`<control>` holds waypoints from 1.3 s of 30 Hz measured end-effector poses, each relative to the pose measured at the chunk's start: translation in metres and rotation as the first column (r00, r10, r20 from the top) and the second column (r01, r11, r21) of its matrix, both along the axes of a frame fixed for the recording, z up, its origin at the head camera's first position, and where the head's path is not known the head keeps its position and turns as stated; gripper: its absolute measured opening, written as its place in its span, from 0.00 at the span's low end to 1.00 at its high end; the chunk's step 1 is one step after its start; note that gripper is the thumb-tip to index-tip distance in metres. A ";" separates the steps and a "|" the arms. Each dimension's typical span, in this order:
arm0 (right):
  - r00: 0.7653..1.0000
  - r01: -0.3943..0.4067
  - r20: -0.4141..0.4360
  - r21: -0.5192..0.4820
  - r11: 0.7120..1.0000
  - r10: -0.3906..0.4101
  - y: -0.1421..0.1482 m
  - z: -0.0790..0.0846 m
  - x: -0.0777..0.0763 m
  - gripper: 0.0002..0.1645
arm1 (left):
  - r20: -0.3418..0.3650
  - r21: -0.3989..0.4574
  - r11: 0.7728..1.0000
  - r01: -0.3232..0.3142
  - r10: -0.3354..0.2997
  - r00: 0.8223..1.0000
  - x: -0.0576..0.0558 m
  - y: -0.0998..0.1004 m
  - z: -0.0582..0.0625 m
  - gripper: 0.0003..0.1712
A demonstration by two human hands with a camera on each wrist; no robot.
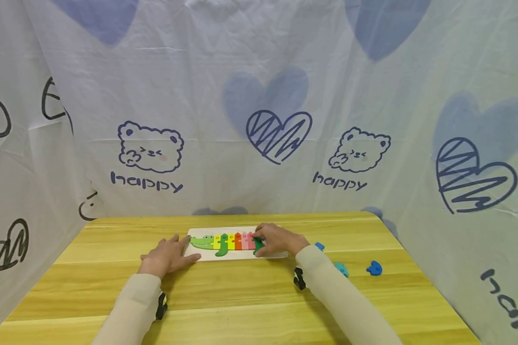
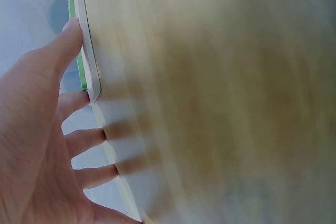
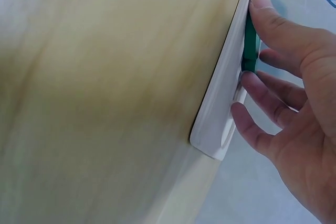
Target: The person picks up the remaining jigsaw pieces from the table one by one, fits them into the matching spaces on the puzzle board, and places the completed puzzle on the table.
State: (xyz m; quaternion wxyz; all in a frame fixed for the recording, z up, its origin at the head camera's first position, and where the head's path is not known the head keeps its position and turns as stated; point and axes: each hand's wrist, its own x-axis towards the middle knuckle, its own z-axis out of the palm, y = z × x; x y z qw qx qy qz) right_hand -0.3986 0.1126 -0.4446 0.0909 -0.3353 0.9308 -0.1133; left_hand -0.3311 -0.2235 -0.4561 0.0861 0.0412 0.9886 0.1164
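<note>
A white wooden puzzle board (image 1: 241, 255) lies near the far table edge, with a crocodile of colourful interlocking pieces. Its light green head (image 1: 201, 243) is at the left, followed by yellow, green, red and pink segments. My left hand (image 1: 166, 256) rests at the board's left end with spread fingers; the thumb touches the board's near edge in the left wrist view. At the right part of the board, my right hand (image 1: 278, 240) pinches a dark green puzzle piece (image 3: 251, 45) between thumb and fingers. That piece sits beside the pink segments, partly hidden by the hand.
To the right of my right forearm lie a small blue piece (image 1: 319, 246), a teal piece (image 1: 341, 269) partly behind the sleeve, and a darker blue piece (image 1: 374, 268). A white printed cloth (image 1: 216, 163) hangs behind and beside the wooden table (image 1: 224, 306).
</note>
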 end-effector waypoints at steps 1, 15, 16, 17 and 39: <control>1.000 0.000 -0.001 0.001 1.000 0.000 0.000 0.000 0.000 0.40 | 0.001 -0.001 1.000 0.001 -0.001 1.000 0.000 0.000 0.000 0.53; 1.000 -0.018 0.005 -0.061 0.998 0.019 0.013 0.010 0.004 0.41 | -0.003 0.007 1.000 -0.001 0.001 1.000 0.000 0.001 0.000 0.54; 1.000 -0.019 0.005 -0.065 0.998 0.020 0.016 0.012 0.005 0.41 | -0.003 0.006 1.000 -0.002 0.002 1.000 0.001 0.001 0.001 0.54; 1.000 -0.020 0.010 -0.070 0.997 0.020 0.019 0.014 0.006 0.40 | -0.002 0.005 1.000 -0.003 0.003 1.000 0.001 0.001 0.001 0.53; 0.986 -0.091 -0.138 0.052 0.994 0.097 0.090 0.034 0.022 0.31 | 0.009 -0.010 1.000 -0.007 0.007 1.000 0.000 0.001 0.002 0.54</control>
